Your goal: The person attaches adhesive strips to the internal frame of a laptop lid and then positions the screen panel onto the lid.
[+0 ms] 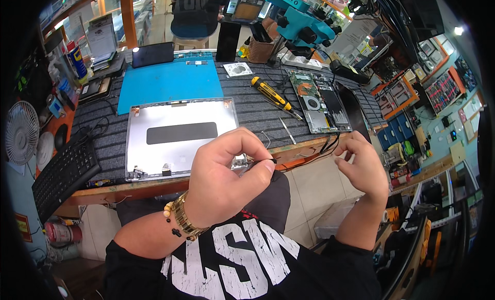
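Observation:
My left hand [227,171] is closed in a pinch on a small black piece [273,160], too small to name, above the table's front edge. Beneath and beyond this hand lies a silver laptop lid panel [139,158] with a long dark strip [181,133] across its middle. To the right, my right hand [363,166] is raised past the table edge with its fingers curled together; what they hold, if anything, cannot be made out. Just beyond it is an opened laptop base [319,101] with its fan and boards exposed.
A yellow-black screwdriver [271,95] and metal tweezers [287,131] lie between the laptop parts. Behind the lid is a blue mat [172,86]. A keyboard [67,171] tilts at the left edge, a teal microscope [301,24] stands at the back, and a person [195,13] is beyond.

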The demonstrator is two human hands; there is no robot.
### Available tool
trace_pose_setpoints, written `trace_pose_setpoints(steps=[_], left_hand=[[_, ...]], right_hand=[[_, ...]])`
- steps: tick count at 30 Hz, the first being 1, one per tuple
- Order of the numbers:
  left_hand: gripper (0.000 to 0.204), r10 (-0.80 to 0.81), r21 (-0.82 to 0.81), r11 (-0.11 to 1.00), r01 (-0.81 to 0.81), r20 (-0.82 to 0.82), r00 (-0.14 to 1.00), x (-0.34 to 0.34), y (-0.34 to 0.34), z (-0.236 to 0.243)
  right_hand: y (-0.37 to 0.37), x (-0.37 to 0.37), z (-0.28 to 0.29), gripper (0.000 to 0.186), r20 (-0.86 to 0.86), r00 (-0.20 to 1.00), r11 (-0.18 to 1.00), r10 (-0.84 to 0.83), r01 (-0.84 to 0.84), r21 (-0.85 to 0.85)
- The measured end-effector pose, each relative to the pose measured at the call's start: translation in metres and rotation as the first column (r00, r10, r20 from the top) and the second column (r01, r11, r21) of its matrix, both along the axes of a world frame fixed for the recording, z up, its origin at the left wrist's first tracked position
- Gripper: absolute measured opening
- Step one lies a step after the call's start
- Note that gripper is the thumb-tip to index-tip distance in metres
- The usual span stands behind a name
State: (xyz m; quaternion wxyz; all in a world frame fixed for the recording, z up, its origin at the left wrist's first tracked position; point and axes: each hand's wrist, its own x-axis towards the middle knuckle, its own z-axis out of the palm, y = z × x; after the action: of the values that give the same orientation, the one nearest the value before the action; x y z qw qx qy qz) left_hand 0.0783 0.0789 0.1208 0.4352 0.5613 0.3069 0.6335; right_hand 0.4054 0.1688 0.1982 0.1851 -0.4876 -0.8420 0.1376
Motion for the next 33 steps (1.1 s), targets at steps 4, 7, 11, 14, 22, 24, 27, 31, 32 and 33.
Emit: trace_pose_setpoints(steps=[4,7,11,14,22,24,27,31,32,33], left_hand=[[0.004,-0.001,-0.012,1.0,0.001,-0.02,1.0,0.001,0.0,0.005],[0.005,0.0,-0.013,1.0,0.0,-0.04,0.999,0.003,0.002,0.005],[0.007,0.004,-0.035,0.999,-0.006,-0.056,0.998,0.005,0.002,0.006],[0.008,-0.014,-0.03,0.999,0.011,-0.08,0.997,0.007,0.003,0.006],[0.006,-0.067,-0.128,0.99,0.057,-0.074,0.995,0.011,0.002,0.009],[0.006,-0.08,-0.157,0.985,0.072,-0.042,0.996,0.014,0.002,0.01],[0.006,-0.094,-0.183,0.979,0.093,0.0,0.996,0.016,0.001,0.012],[0.006,-0.066,-0.188,0.981,0.051,-0.071,0.995,0.015,0.001,0.011],[0.006,-0.078,-0.187,0.98,0.063,-0.073,0.994,0.014,0.0,0.009],[0.006,-0.073,-0.165,0.984,0.06,-0.074,0.995,0.013,0.001,0.005]], right_hand=[[0.005,0.032,0.004,0.011,0.147,0.971,0.982,-0.19,0.185,0.05],[0.001,0.03,0.007,0.013,0.132,0.974,0.98,-0.186,0.174,0.098],[0.0,0.012,0.015,0.009,0.049,0.998,0.994,-0.047,0.042,0.105],[0.001,0.006,0.021,0.001,0.039,0.999,0.994,-0.001,-0.003,0.106],[0.004,-0.017,0.015,0.016,-0.416,0.9,0.964,0.131,-0.214,-0.16],[0.004,-0.018,0.013,0.017,-0.452,0.884,0.952,0.121,-0.231,-0.198],[0.005,-0.015,0.009,0.017,-0.512,0.853,0.94,0.106,-0.254,-0.229],[0.012,0.005,0.006,0.015,-0.355,0.934,0.992,0.043,-0.083,-0.099],[0.015,0.015,0.005,0.014,-0.28,0.96,0.999,-0.021,0.006,-0.051],[0.021,0.03,0.002,0.014,-0.286,0.958,0.998,-0.037,0.023,-0.051]])
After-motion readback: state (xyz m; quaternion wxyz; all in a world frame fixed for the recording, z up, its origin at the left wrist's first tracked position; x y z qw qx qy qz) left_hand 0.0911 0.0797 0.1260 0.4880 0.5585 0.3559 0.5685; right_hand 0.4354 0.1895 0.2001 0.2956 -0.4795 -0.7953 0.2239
